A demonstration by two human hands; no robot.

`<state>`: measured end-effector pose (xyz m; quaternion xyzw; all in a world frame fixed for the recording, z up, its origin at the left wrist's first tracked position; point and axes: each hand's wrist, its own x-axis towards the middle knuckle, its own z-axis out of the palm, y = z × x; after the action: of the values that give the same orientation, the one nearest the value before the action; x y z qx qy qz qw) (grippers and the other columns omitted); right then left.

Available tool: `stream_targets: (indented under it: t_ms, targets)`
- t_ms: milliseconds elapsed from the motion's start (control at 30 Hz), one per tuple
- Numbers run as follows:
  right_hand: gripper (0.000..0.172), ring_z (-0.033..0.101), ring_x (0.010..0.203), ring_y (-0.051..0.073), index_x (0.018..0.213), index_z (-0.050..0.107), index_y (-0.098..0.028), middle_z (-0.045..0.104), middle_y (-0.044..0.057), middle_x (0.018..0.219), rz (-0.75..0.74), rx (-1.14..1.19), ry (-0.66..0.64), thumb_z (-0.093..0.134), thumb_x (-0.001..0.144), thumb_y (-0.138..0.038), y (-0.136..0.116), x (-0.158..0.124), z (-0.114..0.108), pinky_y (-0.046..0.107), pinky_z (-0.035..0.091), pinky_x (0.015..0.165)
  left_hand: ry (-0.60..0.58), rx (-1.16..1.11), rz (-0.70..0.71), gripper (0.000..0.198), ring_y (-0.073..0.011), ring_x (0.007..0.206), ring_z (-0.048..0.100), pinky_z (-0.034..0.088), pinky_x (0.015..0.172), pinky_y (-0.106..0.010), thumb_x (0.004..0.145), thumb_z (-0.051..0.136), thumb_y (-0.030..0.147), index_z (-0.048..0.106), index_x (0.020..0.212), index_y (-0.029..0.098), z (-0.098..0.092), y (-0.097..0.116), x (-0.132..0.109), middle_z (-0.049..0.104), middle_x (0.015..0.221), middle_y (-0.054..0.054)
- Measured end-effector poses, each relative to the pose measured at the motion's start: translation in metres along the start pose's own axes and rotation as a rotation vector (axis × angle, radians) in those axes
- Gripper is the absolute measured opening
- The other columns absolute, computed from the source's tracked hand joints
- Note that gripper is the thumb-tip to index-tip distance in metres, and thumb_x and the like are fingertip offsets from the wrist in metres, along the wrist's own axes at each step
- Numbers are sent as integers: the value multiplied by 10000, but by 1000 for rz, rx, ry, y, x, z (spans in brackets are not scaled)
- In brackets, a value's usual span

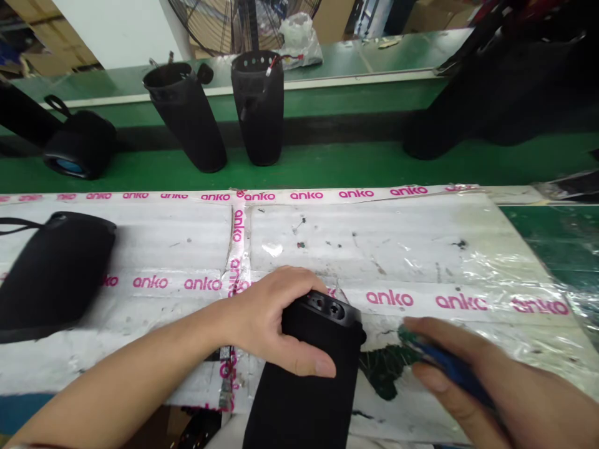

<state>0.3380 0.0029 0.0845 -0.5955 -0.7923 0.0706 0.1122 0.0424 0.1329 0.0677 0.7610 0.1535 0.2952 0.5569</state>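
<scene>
A black fabric-covered speaker body lies in front of me, its open plastic end with two holes pointing away. My left hand is wrapped round its far end, thumb across the top. To its right, my right hand is closed on a blue-handled tool whose tip points left toward the speaker; the hand is blurred by motion.
The bench is covered with white foam sheet taped with pink "anko" tape. Another black speaker lies at the left. Behind it, on a green conveyor belt, stand two upright speaker shells and one lying down.
</scene>
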Motion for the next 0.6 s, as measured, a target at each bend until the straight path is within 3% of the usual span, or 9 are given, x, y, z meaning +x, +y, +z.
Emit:
stream_targets:
  t_ms: [100, 233, 500, 600]
  targets:
    - [366, 712, 662, 334, 1287, 641, -330, 695, 75, 863, -14, -53, 26, 617, 1023, -581, -12, 14, -3, 336, 489, 439, 2, 3, -4, 434, -168, 747, 625, 484, 732, -302, 858, 913, 483, 639, 1076, 227, -1, 0, -1, 658, 855, 16]
    - [412, 695, 650, 302, 1364, 655, -306, 709, 80, 884, -82, -100, 19, 630, 1007, -509, -25, 25, -6, 313, 470, 432, -25, -33, -58, 397, -158, 720, 605, 460, 687, -284, 867, 901, 475, 643, 1027, 220, -2, 4, 0, 634, 836, 22]
    - [458, 726, 585, 220, 1394, 560, -170, 770, 84, 955, -324, -166, 22, 387, 981, -76, -38, 23, -4, 311, 499, 392, -23, -71, -51, 399, -149, 710, 599, 449, 671, -273, 840, 919, 461, 642, 1007, 227, -3, 2, 2, 627, 821, 31]
    - [429, 716, 613, 226, 1416, 578, -182, 763, 83, 957, -315, -185, 34, 438, 1013, -142, -36, 19, -2, 312, 497, 427, -25, -44, -77, 409, -157, 729, 601, 453, 688, -285, 849, 903, 496, 638, 1006, 227, -3, 2, 2, 630, 833, 23]
